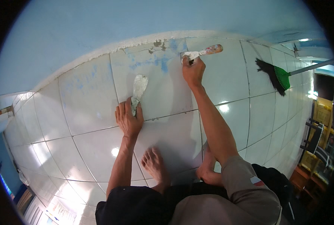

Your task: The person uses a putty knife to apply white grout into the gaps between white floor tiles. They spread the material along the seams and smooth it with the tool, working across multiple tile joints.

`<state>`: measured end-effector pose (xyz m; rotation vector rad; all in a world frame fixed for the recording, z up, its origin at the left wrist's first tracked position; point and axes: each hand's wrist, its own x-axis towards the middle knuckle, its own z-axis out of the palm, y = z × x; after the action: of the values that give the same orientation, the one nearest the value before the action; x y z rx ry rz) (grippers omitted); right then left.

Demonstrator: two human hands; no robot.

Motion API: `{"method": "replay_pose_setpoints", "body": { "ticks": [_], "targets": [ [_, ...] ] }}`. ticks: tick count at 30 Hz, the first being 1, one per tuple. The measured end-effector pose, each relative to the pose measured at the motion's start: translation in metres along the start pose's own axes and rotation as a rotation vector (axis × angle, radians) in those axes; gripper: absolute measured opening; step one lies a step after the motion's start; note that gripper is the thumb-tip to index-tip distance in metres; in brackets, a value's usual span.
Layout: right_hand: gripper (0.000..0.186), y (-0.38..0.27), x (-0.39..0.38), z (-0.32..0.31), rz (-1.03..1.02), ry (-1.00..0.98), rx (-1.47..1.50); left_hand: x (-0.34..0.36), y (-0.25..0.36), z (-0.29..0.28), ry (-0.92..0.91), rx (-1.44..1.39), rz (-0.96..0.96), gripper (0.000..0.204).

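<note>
left hand (128,120) clamps scraper (138,90), blade up-floor; right hand (193,71) clamps putty knife (202,52), handle seemingly right

No packages, signs or screens in view. One small label: a red and white rectangular patch (255,180) on the grey sleeve, right arm, near lower frame edge.

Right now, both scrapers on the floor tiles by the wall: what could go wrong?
1. The right hand works its scraper at full reach near the chipped wall base; a slip could gouge the plaster or scratch the tile.
2. The left hand rests its weight beside the second scraper on glossy tile; it could skid.
3. Bare feet sit close to where scraped flakes would fall, and the broom lies well out of reach.
</note>
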<state>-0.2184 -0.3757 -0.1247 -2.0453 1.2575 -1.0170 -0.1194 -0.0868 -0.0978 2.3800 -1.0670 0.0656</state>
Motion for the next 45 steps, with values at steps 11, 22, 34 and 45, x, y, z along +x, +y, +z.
{"method": "replay_pose_setpoints", "body": {
  "ticks": [11, 22, 34, 45],
  "targets": [
    [0.016, -0.004, 0.019, -0.002, 0.077, 0.029, -0.032, 0.001, -0.004, 0.003, 0.013, -0.017, 0.023, 0.041],
    [0.016, -0.010, 0.036, 0.007, 0.133, -0.026, -0.068, 0.004, -0.004, 0.004, 0.026, -0.009, 0.020, 0.042],
    [0.018, 0.003, 0.037, 0.000, 0.134, -0.020, 0.014, -0.001, -0.001, -0.005, -0.047, -0.024, -0.040, 0.041],
    [0.018, 0.009, 0.044, 0.012, 0.107, -0.041, 0.032, 0.004, 0.001, -0.002, -0.035, -0.050, -0.024, 0.043]
  ]
}}
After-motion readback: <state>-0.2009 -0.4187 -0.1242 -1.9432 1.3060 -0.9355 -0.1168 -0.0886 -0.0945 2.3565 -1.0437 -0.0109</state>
